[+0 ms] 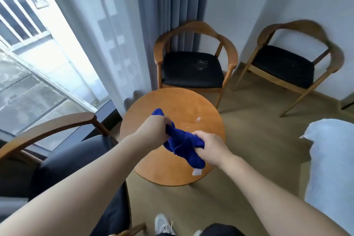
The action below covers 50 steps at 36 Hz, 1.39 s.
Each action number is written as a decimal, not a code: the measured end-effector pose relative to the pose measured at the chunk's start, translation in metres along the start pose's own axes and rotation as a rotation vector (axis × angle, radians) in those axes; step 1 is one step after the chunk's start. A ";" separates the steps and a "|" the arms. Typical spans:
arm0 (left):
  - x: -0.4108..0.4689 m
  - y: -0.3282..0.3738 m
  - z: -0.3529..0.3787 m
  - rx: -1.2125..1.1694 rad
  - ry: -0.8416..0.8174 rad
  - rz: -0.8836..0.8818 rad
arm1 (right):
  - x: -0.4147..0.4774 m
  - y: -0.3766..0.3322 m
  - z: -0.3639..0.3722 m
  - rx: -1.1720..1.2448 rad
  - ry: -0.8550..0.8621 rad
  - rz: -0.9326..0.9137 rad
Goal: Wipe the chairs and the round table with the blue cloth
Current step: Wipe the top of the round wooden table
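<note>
The blue cloth (181, 143) is bunched up, gripped by the left hand (156, 127) and right hand (209, 146) above the round table (145, 105). The table beyond them looks wet, so wiping seems begun.

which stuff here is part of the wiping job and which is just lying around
Job: blue cloth, gripped by left hand and right hand; round table; chair by the curtain; chair by the wall; near chair on the left.
Just there: curtain; window; white bedding; shoe.
</note>
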<state>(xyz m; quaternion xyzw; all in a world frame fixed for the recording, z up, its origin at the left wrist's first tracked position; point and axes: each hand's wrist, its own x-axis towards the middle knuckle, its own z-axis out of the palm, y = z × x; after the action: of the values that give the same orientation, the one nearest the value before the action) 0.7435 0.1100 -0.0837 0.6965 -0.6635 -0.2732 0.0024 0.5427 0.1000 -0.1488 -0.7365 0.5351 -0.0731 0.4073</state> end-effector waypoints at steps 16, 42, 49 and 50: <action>0.053 0.019 0.062 0.238 -0.183 0.063 | 0.038 0.070 -0.049 -0.177 -0.300 -0.002; 0.105 0.172 0.145 -0.129 0.130 -0.509 | 0.158 0.163 -0.184 -0.647 -0.665 -0.659; 0.099 0.192 0.183 -0.215 0.219 -0.550 | 0.155 0.185 -0.184 -0.675 -0.702 -0.699; 0.099 0.196 0.187 -0.240 0.222 -0.560 | 0.155 0.187 -0.185 -0.684 -0.711 -0.702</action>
<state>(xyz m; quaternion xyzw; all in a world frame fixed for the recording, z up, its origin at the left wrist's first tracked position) 0.4880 0.0626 -0.2085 0.8723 -0.4047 -0.2619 0.0818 0.3704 -0.1461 -0.2051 -0.9375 0.0843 0.2235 0.2530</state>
